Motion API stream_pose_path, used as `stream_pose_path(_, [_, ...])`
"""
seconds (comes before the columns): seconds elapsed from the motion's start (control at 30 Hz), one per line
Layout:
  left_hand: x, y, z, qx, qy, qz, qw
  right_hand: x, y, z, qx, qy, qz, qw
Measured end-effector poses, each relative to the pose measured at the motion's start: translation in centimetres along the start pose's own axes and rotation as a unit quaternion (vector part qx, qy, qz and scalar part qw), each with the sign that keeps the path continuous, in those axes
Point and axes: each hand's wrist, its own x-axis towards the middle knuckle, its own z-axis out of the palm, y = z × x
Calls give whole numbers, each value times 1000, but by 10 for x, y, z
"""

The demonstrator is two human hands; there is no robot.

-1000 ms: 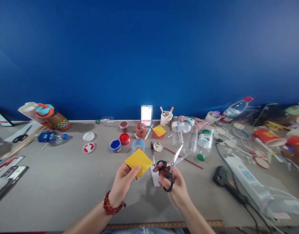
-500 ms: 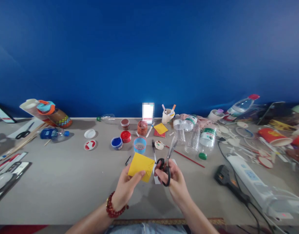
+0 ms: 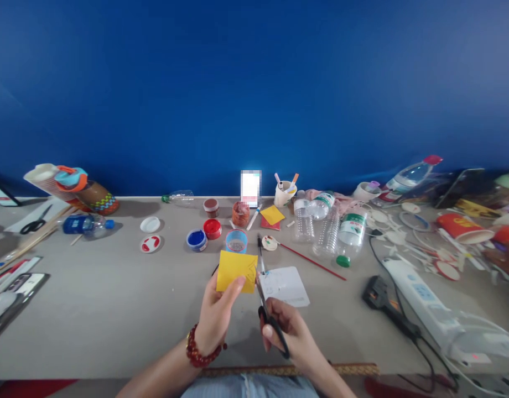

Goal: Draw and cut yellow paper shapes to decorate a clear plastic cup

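Observation:
A square yellow paper (image 3: 234, 270) with dark pen lines near its right edge is pinched in my left hand (image 3: 216, 315), thumb on top. My right hand (image 3: 285, 327) grips black-handled scissors (image 3: 263, 303) by the finger loops. Their blades point up and away, with the tips beside the paper's right edge; whether the blades touch it I cannot tell. Behind the right hand lies a white sheet (image 3: 286, 287) with faint marks. A dark pen (image 3: 260, 251) lies just beyond the scissor tips.
Beyond my hands stand a blue paint jar (image 3: 197, 239), a red paint jar (image 3: 212, 228) and a blue-rimmed cup (image 3: 236, 241). A thin red stick (image 3: 312, 261) lies to the right, near clear plastic bottles (image 3: 352, 235). A glue gun (image 3: 389, 307) and power strip (image 3: 424, 304) sit farther right.
The scissors have swung from upright to beside the paper's right edge, and my right hand has moved nearer to me, uncovering the white sheet. The yellow paper has turned more square-on.

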Motion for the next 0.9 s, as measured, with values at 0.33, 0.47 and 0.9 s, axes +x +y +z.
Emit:
stream_pose_path(0.33, [3,2,1,-44,1,14,999,4,12,-5,5,-1,20,1000])
stream_pose_path(0.47, [5,0,-1,-43,13,5,999,5,17,-6,1,6,18,1000])
stream_pose_path(0.9, [3,4,1,-29,11,18,999,7,19,-7,-17,11,20,1000])
